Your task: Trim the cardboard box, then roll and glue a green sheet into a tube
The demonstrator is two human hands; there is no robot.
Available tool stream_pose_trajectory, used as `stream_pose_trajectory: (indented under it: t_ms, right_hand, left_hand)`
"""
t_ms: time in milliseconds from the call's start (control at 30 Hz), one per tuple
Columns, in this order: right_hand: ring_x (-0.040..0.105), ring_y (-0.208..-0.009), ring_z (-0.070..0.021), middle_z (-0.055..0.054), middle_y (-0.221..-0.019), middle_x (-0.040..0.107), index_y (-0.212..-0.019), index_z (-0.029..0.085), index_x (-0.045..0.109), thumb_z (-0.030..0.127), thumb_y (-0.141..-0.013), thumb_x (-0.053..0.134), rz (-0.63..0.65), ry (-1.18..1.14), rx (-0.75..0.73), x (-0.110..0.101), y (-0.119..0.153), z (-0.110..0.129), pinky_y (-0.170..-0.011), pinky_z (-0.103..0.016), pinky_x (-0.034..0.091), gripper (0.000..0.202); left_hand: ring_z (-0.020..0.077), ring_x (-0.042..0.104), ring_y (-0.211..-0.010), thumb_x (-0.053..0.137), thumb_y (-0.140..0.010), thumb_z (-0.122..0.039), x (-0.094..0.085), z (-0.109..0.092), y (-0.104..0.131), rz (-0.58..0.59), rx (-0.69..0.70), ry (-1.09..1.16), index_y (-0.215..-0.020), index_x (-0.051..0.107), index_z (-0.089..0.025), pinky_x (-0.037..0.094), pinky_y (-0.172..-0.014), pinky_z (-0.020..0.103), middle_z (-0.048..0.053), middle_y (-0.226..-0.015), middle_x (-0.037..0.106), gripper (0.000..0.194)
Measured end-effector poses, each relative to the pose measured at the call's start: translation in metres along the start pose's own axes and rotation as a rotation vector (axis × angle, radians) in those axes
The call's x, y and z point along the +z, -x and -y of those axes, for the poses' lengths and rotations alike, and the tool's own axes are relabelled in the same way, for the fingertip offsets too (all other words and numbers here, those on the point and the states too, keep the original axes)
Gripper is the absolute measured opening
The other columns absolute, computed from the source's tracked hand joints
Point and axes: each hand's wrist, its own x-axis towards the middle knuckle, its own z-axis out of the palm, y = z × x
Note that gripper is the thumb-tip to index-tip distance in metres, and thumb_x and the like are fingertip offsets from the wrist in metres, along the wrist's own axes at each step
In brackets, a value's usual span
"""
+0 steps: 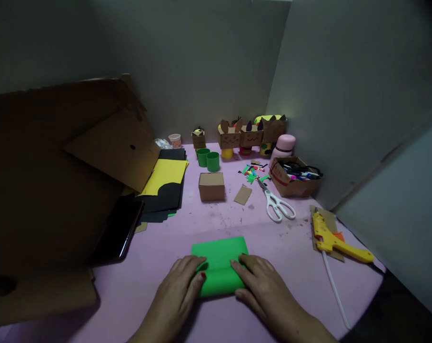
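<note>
A bright green sheet of craft paper (219, 255) lies at the front middle of the table, its near edge curled over into a roll. My left hand (182, 283) presses on the left end of the roll, fingers on top and thumb at the near side. On the right end, my right hand (256, 286) grips the roll the same way, thumb low and fingers over it. Beyond the sheet stands a small brown cardboard box (211, 186). Two green paper cylinders (213, 162) stand upright behind that box.
White-handled scissors (278, 205), a cardboard scrap (243, 195) and paper snippets (253, 172) lie to the right. A yellow glue gun (339, 243) rests on cardboard at far right, near a box of pens (296, 178). Left are yellow paper (165, 174), a phone (119, 233) and large cardboard (51, 190).
</note>
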Motion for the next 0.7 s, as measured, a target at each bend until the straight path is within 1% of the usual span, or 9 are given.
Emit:
stream_pose_trajectory:
  t_ms: [67,133,233,300,400,467,533,600,700]
  right_hand:
    - [0.06,-0.103,-0.0314,-0.017,-0.12,0.063,-0.127,0.014,0.055,0.019,-0.079,0.07,0.011,-0.005,0.001,-0.001,-0.003,-0.002,-0.085,-0.047,0.053,0.051]
    - [0.06,-0.102,-0.0308,-0.017,-0.12,0.063,-0.127,0.013,0.055,0.02,-0.08,0.069,0.026,-0.026,0.003,-0.005,-0.006,-0.004,-0.085,-0.046,0.052,0.05]
    - [0.059,-0.101,-0.0292,-0.014,-0.117,0.064,-0.126,0.015,0.056,0.02,-0.082,0.067,0.089,-0.078,0.04,-0.013,-0.013,-0.004,-0.085,-0.044,0.051,0.046]
    - [0.059,-0.097,-0.0279,-0.011,-0.112,0.066,-0.121,0.016,0.059,0.024,-0.083,0.067,0.156,-0.119,0.061,-0.02,-0.02,-0.004,-0.083,-0.042,0.05,0.04]
    - [0.059,-0.093,-0.0261,-0.009,-0.105,0.066,-0.113,0.019,0.063,0.03,-0.082,0.067,0.213,-0.165,0.048,-0.027,-0.029,-0.007,-0.081,-0.039,0.049,0.033]
    - [0.059,-0.094,-0.0261,-0.01,-0.104,0.066,-0.114,0.02,0.064,0.034,-0.081,0.068,0.194,-0.181,0.035,-0.027,-0.033,-0.01,-0.082,-0.038,0.049,0.036]
    - [0.059,-0.096,-0.0262,-0.01,-0.106,0.066,-0.116,0.021,0.064,0.035,-0.083,0.065,0.139,-0.214,0.051,-0.024,-0.035,-0.014,-0.083,-0.038,0.049,0.035]
    - [0.059,-0.097,-0.025,-0.011,-0.107,0.065,-0.115,0.02,0.064,0.031,-0.09,0.055,0.053,-0.289,0.102,-0.018,-0.034,-0.019,-0.084,-0.038,0.049,0.028]
    - [0.06,-0.099,-0.0226,-0.011,-0.107,0.066,-0.117,0.019,0.061,0.024,-0.096,0.038,-0.084,-0.458,0.223,-0.009,-0.029,-0.03,-0.088,-0.038,0.049,0.032]
  left_hand:
    - [0.0215,0.062,-0.107,0.037,-0.093,-0.026,-0.003,0.007,0.003,-0.022,-0.012,0.053,-0.118,0.058,-0.026,0.05,-0.093,0.042,0.006,-0.115,0.068,0.032]
    - [0.0209,0.063,-0.108,0.036,-0.092,-0.021,-0.007,0.014,0.005,0.007,-0.041,0.112,-0.12,0.057,-0.028,0.051,-0.093,0.041,0.004,-0.118,0.068,0.036]
    - [0.0214,0.064,-0.106,0.045,-0.087,-0.018,-0.013,0.019,0.003,0.078,-0.056,0.177,-0.12,0.058,-0.03,0.051,-0.091,0.04,0.004,-0.118,0.069,0.037]
    - [0.0211,0.064,-0.101,0.051,-0.084,-0.017,-0.015,0.02,-0.002,0.095,-0.036,0.195,-0.111,0.062,-0.029,0.052,-0.088,0.038,0.004,-0.111,0.07,0.032]
    - [0.0213,0.064,-0.093,0.052,-0.082,-0.015,-0.014,0.02,-0.013,0.058,0.03,0.117,-0.087,0.068,-0.025,0.052,-0.083,0.037,0.004,-0.095,0.069,0.02]
    - [0.0225,0.062,-0.091,0.051,-0.082,-0.015,-0.011,0.022,-0.019,0.022,0.056,0.026,-0.078,0.068,-0.024,0.051,-0.081,0.038,0.005,-0.092,0.067,0.019]
    - [0.0235,0.06,-0.091,0.052,-0.081,-0.014,-0.008,0.025,-0.021,-0.004,0.057,-0.02,-0.077,0.067,-0.023,0.05,-0.08,0.04,0.006,-0.092,0.065,0.019]
    - [0.024,0.059,-0.09,0.052,-0.08,-0.013,-0.005,0.028,-0.022,-0.027,0.05,-0.02,-0.075,0.066,-0.022,0.05,-0.078,0.04,0.007,-0.091,0.064,0.017]
    - [0.0249,0.059,-0.088,0.053,-0.077,-0.012,-0.002,0.03,-0.021,-0.047,0.042,-0.003,-0.074,0.064,-0.021,0.05,-0.076,0.041,0.007,-0.091,0.064,0.015]
